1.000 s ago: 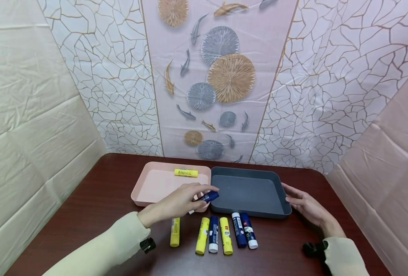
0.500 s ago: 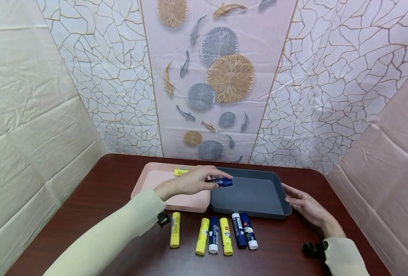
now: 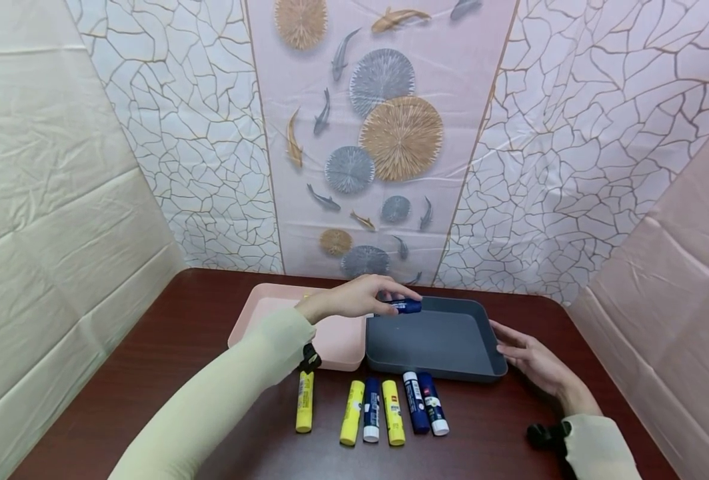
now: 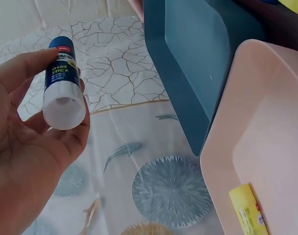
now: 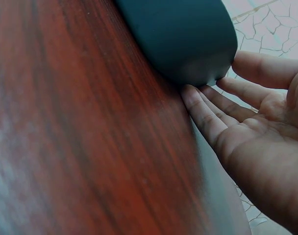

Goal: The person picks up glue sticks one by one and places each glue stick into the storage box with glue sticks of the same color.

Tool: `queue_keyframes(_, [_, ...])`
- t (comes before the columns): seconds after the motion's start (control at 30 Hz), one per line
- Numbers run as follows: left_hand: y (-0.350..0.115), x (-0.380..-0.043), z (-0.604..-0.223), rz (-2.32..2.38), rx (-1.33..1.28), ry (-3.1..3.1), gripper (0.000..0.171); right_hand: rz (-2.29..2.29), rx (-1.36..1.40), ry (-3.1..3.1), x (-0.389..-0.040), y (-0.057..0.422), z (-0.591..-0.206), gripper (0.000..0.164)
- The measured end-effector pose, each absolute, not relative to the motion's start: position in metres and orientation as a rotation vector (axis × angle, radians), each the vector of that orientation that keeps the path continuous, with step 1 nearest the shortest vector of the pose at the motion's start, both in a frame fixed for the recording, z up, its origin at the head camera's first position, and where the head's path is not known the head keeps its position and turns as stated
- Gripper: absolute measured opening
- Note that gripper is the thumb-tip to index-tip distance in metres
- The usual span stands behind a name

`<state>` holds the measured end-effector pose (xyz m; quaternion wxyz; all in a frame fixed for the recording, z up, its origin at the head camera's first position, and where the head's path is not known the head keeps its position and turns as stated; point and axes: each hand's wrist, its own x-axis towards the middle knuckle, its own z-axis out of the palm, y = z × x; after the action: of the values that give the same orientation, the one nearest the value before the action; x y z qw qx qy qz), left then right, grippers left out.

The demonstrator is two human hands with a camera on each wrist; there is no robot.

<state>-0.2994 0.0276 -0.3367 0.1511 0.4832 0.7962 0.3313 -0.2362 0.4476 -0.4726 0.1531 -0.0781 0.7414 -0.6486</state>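
Glue stick (image 4: pixel 63 81), navy-and-white cylinder, pinched in left hand (image 3: pixel 359 297) over slate-blue rectangular tray (image 3: pixel 441 340), straight-fingered right hand (image 3: pixel 534 360) touching tray's side, seems mid-transfer and calls for lowering.

On my feed, the glue stick (image 4: pixel 61 73), blue with a white end, is aloft over the dark tray (image 3: pixel 441 341), which lies flat.

Left arm (image 3: pixel 222 393): stretched forward behind its hand; angled inward | left hand (image 3: pixel 357 298): farther forward than the right, well to its left; back upward; thumb (image 4: pixel 34 64) and curled fingers (image 4: pixel 76 143) pinching | right forearm (image 3: pixel 600 443): behind and outward of its hand | right hand (image 3: pixel 531 357): fingers (image 5: pixel 247 91) extended, slightly bent
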Motion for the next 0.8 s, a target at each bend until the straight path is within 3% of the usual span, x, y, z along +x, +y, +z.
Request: queue_keyframes(0.8, [0.076,-0.347,-0.343,1.081,1.240,2.059,0.047,-1.858,-0.160,2.105,-0.235,0.445,-0.471,0.072])
